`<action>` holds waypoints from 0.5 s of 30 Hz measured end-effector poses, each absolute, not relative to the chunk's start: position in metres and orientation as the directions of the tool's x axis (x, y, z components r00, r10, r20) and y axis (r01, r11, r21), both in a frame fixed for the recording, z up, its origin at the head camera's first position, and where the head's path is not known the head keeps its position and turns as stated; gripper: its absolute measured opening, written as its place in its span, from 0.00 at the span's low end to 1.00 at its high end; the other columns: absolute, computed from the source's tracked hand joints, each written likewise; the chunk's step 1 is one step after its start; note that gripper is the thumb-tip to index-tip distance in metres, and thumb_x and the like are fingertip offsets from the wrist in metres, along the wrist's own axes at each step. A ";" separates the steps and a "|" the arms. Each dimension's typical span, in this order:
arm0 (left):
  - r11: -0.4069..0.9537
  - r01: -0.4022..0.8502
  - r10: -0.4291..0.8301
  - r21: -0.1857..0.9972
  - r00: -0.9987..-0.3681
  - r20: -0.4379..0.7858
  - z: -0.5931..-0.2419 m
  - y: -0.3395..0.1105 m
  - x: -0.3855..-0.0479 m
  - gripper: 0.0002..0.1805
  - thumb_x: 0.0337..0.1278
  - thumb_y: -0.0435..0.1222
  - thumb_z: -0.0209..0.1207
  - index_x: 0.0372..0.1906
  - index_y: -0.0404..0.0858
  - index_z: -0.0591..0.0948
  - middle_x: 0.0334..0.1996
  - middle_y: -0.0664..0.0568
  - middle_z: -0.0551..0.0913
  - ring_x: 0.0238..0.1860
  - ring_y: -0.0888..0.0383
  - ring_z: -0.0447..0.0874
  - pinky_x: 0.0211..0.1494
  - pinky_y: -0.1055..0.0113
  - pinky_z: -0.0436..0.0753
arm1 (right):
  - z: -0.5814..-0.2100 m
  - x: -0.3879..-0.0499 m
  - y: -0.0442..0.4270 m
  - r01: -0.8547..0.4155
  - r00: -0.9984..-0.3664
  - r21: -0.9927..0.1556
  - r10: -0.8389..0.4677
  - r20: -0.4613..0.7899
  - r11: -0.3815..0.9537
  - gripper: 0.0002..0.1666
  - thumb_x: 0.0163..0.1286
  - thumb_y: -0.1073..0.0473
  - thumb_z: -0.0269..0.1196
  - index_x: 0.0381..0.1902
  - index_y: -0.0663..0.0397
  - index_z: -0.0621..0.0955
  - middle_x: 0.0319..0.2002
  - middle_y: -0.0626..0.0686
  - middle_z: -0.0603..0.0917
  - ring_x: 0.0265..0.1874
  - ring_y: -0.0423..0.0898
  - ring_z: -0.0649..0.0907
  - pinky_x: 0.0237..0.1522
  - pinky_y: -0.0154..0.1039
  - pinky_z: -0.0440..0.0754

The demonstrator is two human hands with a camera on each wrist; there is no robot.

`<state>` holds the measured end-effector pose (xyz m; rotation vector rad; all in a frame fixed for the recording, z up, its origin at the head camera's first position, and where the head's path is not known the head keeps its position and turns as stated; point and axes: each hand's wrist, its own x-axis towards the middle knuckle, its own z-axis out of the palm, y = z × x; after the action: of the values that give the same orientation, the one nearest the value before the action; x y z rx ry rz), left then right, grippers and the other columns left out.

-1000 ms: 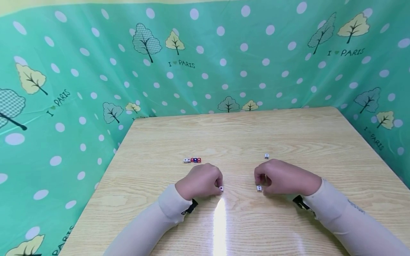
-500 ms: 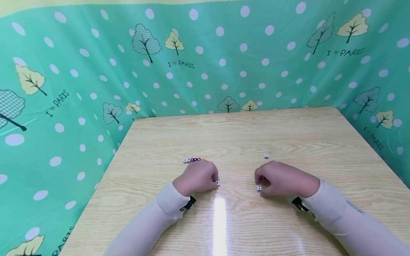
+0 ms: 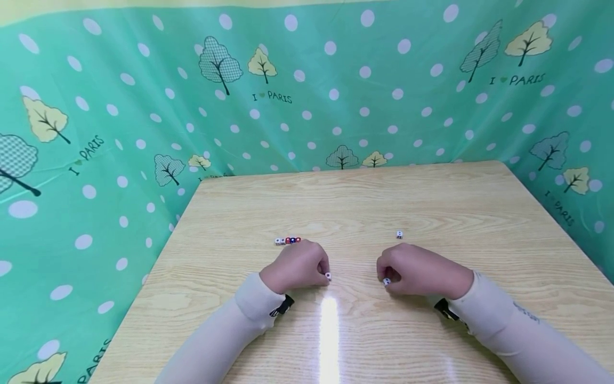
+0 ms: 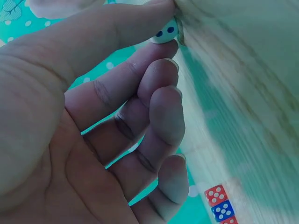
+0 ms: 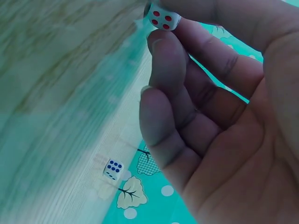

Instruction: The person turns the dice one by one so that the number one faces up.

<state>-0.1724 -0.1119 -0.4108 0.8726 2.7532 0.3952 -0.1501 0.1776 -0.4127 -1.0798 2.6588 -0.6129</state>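
My left hand (image 3: pixel 298 265) pinches a white die (image 3: pixel 328 276) between thumb and forefinger, low over the table. In the left wrist view blue pips show on that die (image 4: pixel 167 31). Across a short gap, my right hand (image 3: pixel 422 271) holds another white die (image 3: pixel 386 281) by its fingertips. Its side facing the right wrist camera has red pips on the die (image 5: pixel 163 18). Beyond my left hand lies a row of several touching dice (image 3: pixel 288 241), white ones at the left, then red and blue. A lone white die (image 3: pixel 399 234) sits behind my right hand.
The wooden table (image 3: pixel 355 202) reaches back to a green dotted curtain (image 3: pixel 307 85) with printed trees, which also hangs along the left and right sides. A bright light streak (image 3: pixel 329 341) reflects off the tabletop in front of the hands.
My left hand has shifted slightly left and away from me with its die. My right hand has moved a little left, and its die now sits tilted. The other dice have stayed put.
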 end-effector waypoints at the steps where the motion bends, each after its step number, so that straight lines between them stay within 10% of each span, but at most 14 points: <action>1: 0.781 0.533 0.596 0.327 -0.793 -0.130 -0.411 -0.111 -0.172 0.04 0.47 0.41 0.74 0.25 0.53 0.89 0.21 0.70 0.80 0.28 0.69 0.77 0.32 0.70 0.77 | -0.413 -0.150 0.177 -0.617 -0.712 -0.449 -0.701 -0.032 0.646 0.13 0.58 0.67 0.69 0.27 0.39 0.83 0.26 0.39 0.79 0.25 0.35 0.75 0.30 0.31 0.76; 15: 0.737 0.543 0.638 0.401 -0.755 -0.151 -0.417 -0.104 -0.164 0.09 0.51 0.40 0.74 0.24 0.55 0.84 0.21 0.66 0.79 0.27 0.68 0.75 0.31 0.71 0.76 | -0.419 -0.156 0.176 -0.619 -0.691 -0.539 -0.722 0.030 0.571 0.12 0.59 0.65 0.73 0.29 0.39 0.85 0.27 0.38 0.80 0.27 0.36 0.78 0.31 0.31 0.78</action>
<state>-0.1642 -0.1040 -0.4168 0.9259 2.6614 0.4877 -0.1558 0.1760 -0.4186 -1.1269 2.6086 -0.7809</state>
